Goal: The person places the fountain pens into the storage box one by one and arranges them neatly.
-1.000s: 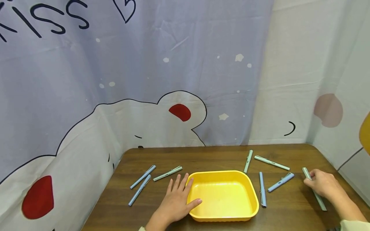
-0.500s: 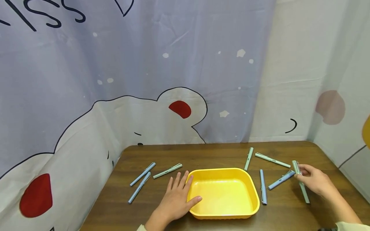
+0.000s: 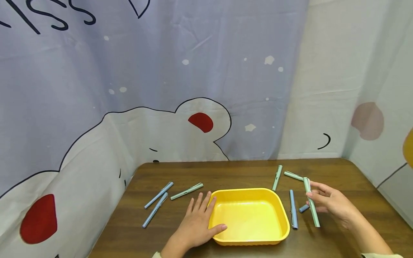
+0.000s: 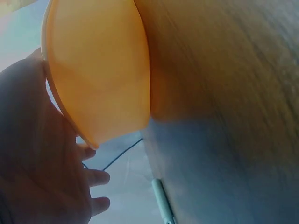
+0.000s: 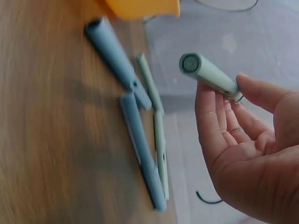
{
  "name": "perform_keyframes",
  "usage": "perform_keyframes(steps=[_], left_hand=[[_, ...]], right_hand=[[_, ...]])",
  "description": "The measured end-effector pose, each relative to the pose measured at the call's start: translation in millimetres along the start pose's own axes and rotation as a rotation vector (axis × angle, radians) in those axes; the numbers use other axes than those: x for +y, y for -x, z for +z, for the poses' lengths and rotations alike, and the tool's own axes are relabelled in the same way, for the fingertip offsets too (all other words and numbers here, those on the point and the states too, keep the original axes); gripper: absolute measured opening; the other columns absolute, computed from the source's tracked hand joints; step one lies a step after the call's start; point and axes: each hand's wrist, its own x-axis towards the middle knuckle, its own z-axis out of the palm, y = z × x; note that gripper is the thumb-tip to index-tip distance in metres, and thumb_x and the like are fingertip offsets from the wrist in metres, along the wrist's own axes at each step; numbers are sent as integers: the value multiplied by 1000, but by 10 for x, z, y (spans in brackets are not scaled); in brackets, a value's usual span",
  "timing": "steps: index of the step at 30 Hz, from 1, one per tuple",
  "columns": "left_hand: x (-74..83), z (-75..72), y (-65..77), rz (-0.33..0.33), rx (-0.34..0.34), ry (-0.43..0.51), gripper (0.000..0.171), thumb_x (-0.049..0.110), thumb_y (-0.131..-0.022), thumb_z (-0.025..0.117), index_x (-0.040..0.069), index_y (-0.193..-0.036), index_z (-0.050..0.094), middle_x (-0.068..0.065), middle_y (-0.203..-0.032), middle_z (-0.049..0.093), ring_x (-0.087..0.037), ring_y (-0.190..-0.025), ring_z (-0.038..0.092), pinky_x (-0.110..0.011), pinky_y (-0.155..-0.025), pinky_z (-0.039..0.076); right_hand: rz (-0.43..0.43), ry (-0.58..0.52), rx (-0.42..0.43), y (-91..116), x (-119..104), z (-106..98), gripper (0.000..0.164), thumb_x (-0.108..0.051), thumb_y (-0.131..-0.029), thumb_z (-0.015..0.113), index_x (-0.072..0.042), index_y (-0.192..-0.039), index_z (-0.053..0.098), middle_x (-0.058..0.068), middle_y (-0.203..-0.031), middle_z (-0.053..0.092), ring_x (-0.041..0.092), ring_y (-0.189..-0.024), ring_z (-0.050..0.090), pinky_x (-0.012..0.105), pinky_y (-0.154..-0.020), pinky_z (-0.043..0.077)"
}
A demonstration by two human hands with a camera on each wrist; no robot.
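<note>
My right hand (image 3: 333,204) pinches a light green pen (image 3: 311,202) between thumb and fingers, right of the tray and raised off the table. In the right wrist view the held green pen (image 5: 210,74) points its round end toward the camera. My left hand (image 3: 198,222) lies with spread, straight fingers over the left rim of a yellow tray (image 3: 248,242), thumb reaching inside it. The left wrist view shows the tray's side wall (image 4: 98,70) beside the palm. Nothing lies inside the tray. A blue pen (image 3: 303,208) is partly hidden behind the held pen and right hand.
Right of the tray lie a blue pen (image 3: 293,209) and two green pens, one upright in view (image 3: 277,178), another slanted (image 3: 293,175). On the left are two blue pens (image 3: 155,210) and a green pen (image 3: 187,191). A printed curtain (image 3: 193,71) hangs behind the wooden table (image 3: 235,175).
My right hand has lifted the green pen from the table's right side and carried it left toward the tray. The left hand has stayed on the tray rim.
</note>
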Motion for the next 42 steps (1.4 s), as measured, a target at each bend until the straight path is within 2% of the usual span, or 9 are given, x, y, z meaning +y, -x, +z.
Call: perform_keyframes(steps=[2,5,10,18,23,33,42], left_hand=[[6,-9,4,0,-3,1,91,73,-95,44,15,-163,24,-10,-169,16,-41,-154,14,-63,-121,12],[16,-15,6,-5,-8,3,91,74,-95,43,16,-163,24,-9,-170,15,-40,-154,13,-63,-121,12],[24,-16,23,-10,-17,6,93,76,-94,43,16,-163,24,-10,-169,16,-41,-154,14,-64,-121,13],[27,-29,28,-7,-18,8,94,77,-92,45,17,-163,25,-10,-170,15,-41,-154,14,-64,-121,13],[31,-44,35,-12,-24,15,94,76,-92,46,16,-162,25,-11,-170,15,-41,-154,14,-64,-120,13],[30,-52,28,-9,-28,-8,95,76,-91,48,16,-162,27,-12,-169,16,-42,-154,15,-64,-121,14],[33,-38,17,-12,-30,-4,95,75,-92,49,16,-162,27,-9,-170,13,-42,-154,15,-65,-120,14]], right_hand=[[9,-22,-13,1,-34,57,74,-24,-103,61,10,-155,20,9,-114,67,25,-101,70,37,-84,59],[25,-49,-9,-7,-49,142,74,-23,-103,62,9,-156,21,4,-113,69,23,-102,70,36,-84,59],[37,-95,-12,-19,-77,281,73,-24,-103,61,5,-158,21,-6,-111,69,14,-102,67,34,-84,58],[-5,-113,-30,-33,-201,487,71,-22,-104,59,5,-157,21,-3,-113,67,13,-104,65,36,-86,57],[25,-130,-43,-35,-267,631,74,-24,-102,63,3,-158,21,5,-117,65,12,-104,64,39,-87,57],[3,-190,-70,-55,-313,824,74,-20,-100,65,1,-157,23,12,-115,67,26,-101,69,41,-82,60],[12,-170,-73,-93,-360,994,75,-21,-100,67,-4,-159,24,6,-111,65,17,-93,67,38,-78,59]])
